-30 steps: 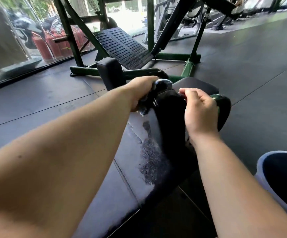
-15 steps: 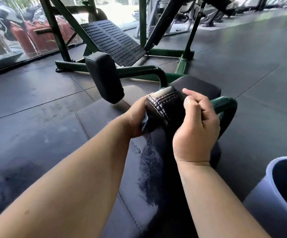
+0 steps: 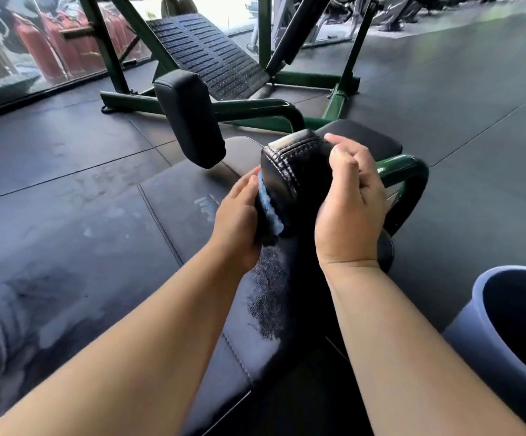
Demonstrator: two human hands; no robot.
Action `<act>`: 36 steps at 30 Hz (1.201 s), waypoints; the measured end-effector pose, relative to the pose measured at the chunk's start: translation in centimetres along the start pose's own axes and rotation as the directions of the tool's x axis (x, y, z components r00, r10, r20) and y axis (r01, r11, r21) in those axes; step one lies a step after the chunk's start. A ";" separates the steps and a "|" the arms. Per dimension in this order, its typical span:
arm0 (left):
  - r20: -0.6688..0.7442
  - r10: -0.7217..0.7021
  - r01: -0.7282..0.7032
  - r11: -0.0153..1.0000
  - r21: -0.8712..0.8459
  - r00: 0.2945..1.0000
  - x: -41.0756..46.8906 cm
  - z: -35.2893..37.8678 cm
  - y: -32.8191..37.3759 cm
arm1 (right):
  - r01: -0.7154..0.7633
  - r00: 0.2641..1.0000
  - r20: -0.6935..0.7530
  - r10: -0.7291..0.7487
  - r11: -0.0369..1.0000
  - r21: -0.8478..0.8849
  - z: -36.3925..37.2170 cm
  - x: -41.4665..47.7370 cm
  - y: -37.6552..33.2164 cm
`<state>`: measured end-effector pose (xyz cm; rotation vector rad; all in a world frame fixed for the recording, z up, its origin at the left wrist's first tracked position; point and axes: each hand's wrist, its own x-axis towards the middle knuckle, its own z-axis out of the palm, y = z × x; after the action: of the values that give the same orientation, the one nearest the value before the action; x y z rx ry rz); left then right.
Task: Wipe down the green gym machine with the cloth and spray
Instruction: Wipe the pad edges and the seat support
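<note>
Slid lower since a moment ago, the left hand (image 3: 236,221) clutches a crumpled blue cloth (image 3: 269,209) against the black stitched leather pad (image 3: 296,171) on the green steel-tube gym machine (image 3: 409,166), the right hand (image 3: 349,209) gripping the pad's opposite side.

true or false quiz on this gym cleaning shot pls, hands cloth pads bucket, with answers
1. The left grip, a bare hand, holds a blue cloth against the near pad. True.
2. The right grip holds a spray bottle. False: it clasps the near pad's right side; no bottle shows.
3. A bucket stands at the lower right. True.
4. The machine's frame is red. False: it is green.
5. A hand rests on the far pad. False: nothing touches it.
</note>
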<state>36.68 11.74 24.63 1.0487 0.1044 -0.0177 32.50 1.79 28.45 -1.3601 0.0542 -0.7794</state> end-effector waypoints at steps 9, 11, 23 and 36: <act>0.532 0.553 -0.750 0.306 0.587 0.641 -7.3 6.3 6.3 | -0.392 0.873 -0.199 0.445 0.884 0.255 -3.1 0.3 -1.4; 0.696 0.486 -0.835 0.152 0.528 0.529 -8.6 5.1 5.0 | -0.509 0.811 -0.083 0.580 0.768 0.388 -3.0 -0.4 -2.3; 0.479 0.658 -0.766 0.241 0.597 0.580 -7.7 3.0 3.2 | -0.411 0.908 0.045 0.417 0.864 0.290 -5.4 -8.2 -1.4; 0.221 0.158 -0.238 0.883 0.405 0.962 -7.2 3.4 5.5 | 0.263 0.940 -0.130 -0.316 0.911 -0.317 -2.4 -5.5 0.6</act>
<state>30.09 11.25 31.72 1.4915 -0.1844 0.0529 27.54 2.62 25.12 -1.5994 0.1146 -1.1824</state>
